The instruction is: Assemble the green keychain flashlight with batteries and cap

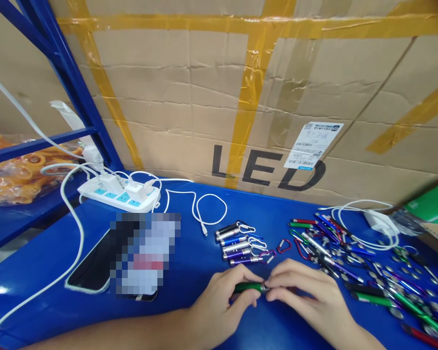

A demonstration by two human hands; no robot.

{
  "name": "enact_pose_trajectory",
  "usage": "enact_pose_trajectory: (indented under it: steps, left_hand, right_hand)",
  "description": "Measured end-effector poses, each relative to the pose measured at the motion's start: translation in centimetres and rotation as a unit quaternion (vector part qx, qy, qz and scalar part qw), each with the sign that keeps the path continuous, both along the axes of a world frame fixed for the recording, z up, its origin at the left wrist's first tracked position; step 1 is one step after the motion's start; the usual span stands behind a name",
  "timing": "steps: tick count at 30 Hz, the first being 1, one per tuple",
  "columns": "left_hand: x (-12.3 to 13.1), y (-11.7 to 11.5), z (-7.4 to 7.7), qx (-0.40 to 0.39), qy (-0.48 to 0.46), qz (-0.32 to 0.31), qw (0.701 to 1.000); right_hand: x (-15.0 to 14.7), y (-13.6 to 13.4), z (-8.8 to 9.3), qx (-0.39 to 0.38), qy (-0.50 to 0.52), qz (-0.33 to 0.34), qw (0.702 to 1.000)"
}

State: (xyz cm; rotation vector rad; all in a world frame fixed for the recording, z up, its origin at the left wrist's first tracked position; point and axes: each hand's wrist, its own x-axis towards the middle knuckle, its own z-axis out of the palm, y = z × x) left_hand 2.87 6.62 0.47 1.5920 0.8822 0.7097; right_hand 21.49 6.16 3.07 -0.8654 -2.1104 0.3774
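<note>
My left hand [229, 301] is closed around a small green flashlight [248, 287] that lies nearly level above the table. My right hand [302, 287] pinches its silvery end, and the fingertips hide what is there. Beyond my hands lies a row of finished-looking small flashlights [237, 253] in black, silver, blue and purple, with carabiner clips. A loose red carabiner [284, 245] sits right of that row. On the right is a spread pile of flashlight tubes [332, 262], clips and button cells [397, 311].
A large cardboard box [190, 97] marked LED stands along the back. At the left are two phones [91, 262], a power strip [120, 194] with plugs, and a white cable [78, 238]. Another white cable [350, 243] lies coiled by the pile. A blue metal frame [69, 73] rises at the left.
</note>
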Motion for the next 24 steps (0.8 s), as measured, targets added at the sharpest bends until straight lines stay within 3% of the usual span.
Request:
enact_pose_trajectory:
  steps: [11,18,24]
  left_hand:
    - [0.0,-0.1,-0.2,0.023,0.012,-0.008,1.0]
    - [0.4,0.3,0.1,0.01,0.01,0.031,0.999]
    - [0.5,0.4,0.0,0.01,0.001,0.021,1.0]
  right_hand:
    - [0.2,0.4,-0.5,-0.143,0.078,-0.024,0.986]
    - [0.2,0.3,-0.8,-0.133,0.05,-0.039,0.989]
    - [0.0,-0.1,-1.0,-0.146,0.076,-0.031,0.986]
